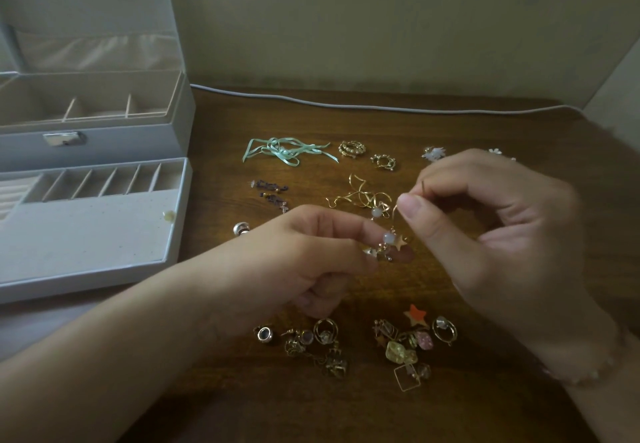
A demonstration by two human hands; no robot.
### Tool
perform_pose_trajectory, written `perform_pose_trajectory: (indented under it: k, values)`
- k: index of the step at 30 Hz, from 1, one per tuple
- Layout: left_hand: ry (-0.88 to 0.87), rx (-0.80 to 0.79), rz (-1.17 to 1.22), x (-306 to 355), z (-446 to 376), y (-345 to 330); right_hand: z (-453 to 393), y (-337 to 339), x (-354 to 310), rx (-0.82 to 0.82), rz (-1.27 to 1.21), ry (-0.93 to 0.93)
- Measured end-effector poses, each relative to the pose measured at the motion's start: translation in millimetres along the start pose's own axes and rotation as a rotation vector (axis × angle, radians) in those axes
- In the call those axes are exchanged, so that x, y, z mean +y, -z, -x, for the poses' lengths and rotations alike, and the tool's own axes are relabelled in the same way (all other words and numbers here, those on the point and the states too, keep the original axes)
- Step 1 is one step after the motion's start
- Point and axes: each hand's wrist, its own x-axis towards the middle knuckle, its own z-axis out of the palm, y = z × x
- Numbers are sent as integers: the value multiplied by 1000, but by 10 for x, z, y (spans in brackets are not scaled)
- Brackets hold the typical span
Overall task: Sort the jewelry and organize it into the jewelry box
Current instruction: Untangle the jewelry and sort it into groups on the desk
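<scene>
Head view: left hand (311, 252) and right hand (485, 221) are both pinching tangled star-and-bead earrings (393, 240) above the desk (450, 124); easing hooks apart gently looks wiser than tugging.

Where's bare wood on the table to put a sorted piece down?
Free: the strip between the white cable and the mint ribbon; the near edge below the square-frame earring. Crowded: under both hands, the gold wire tangle, and the ring clusters.
</scene>
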Motion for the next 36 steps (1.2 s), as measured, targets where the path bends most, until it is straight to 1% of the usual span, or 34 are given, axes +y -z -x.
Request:
perform_pose_trajectory:
  k: [3,6,11,15,17,20,23,25,27,29,30,32,33,34,36]
  values:
    - [5,25,15,-12,-6,5,3,16,24,15,41,22]
    - [-2,35,-21,-20,-11,34,0,36,41,39,58,34]
    - [-2,31,10,-9,-10,75,-10,68,59,34,54,16]
    - [-25,-82,119,9,20,111,-22,113,58,-13,-1,15]
    - [-15,-102,133,16,29,117,-25,115,61,-13,-20,5]
    - [-12,-90,163,17,24,123,-22,103,73,-34,-32,9]
    - [-36,-43,171,10,20,140,-34,133,89,-71,-64,38]
    - [-67,19,109,22,14,139,-38,154,94,-110,-91,47]
    - [-113,112,-32,37,13,142,-42,158,105,-84,-109,-3]
    - [-179,195,-298,47,33,133,-56,141,124,-23,-86,-90]
    - [-215,226,-455,45,50,119,-61,126,125,-22,-64,-114]
    - [-279,254,-689,40,80,78,-57,101,100,-106,-86,-128]
    - [-294,248,-740,39,92,60,-50,95,70,-172,-127,-129]
    - [-301,232,-752,39,94,44,-44,89,40,-232,-157,-121]
    - [-298,207,-745,37,86,45,-34,86,4,-293,-182,-107]
